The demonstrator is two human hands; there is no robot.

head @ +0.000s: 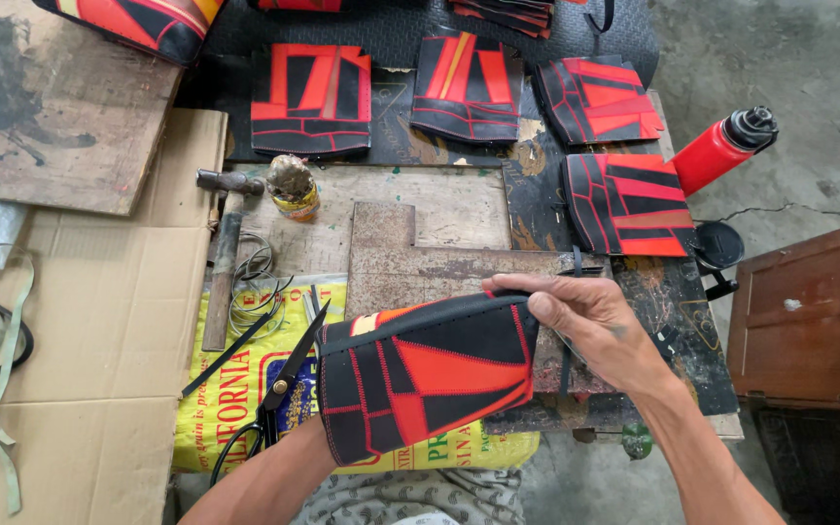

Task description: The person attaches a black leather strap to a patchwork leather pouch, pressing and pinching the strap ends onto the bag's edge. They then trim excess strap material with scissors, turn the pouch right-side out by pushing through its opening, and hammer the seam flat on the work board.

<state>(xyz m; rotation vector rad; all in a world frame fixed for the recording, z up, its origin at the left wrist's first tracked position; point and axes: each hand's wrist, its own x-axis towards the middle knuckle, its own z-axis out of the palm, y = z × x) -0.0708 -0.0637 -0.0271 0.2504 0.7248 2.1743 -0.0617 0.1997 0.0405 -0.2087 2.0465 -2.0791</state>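
I hold a red and black stitched panel (425, 374) up over the workbench. My right hand (585, 321) pinches its top right edge between thumb and fingers. My left forearm (264, 476) runs up to the panel's lower left corner, and the left hand itself is hidden behind or inside the piece. Black scissors (279, 389) lie just left of the panel on a yellow printed bag (230, 365).
Several similar red and black panels (310, 97) (629, 204) lie along the back of the bench. A hammer (224, 262), a glue tin (294, 192) and coiled wire (257, 282) sit at left. A red bottle (721, 148) and a wooden box (809, 311) stand at right.
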